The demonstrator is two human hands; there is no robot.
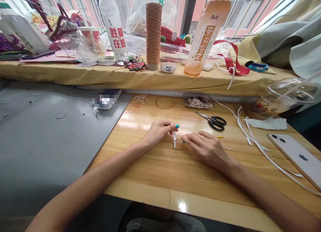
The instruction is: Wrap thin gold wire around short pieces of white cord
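White strip [175, 142] above pale wooden table [140, 168]

The right hand [205, 146] pinches a yellow-ended tool [220, 137] beside the strip; the left hand [160, 130] pinches the strip's upper end. Beyond lie black-handled scissors [210, 118], then a clear tray [200, 106].

Desk [140, 171]: patterned with honey-brown wood grain
Strip [175, 143]: shown in plain white
Left hand [160, 130]: painted turquoise at one nail
Tool [220, 137]: ended in yellow
Scissors [210, 118], desk's far edge: handled in black
Phone [293, 151], desk's right edge: backed in off-white
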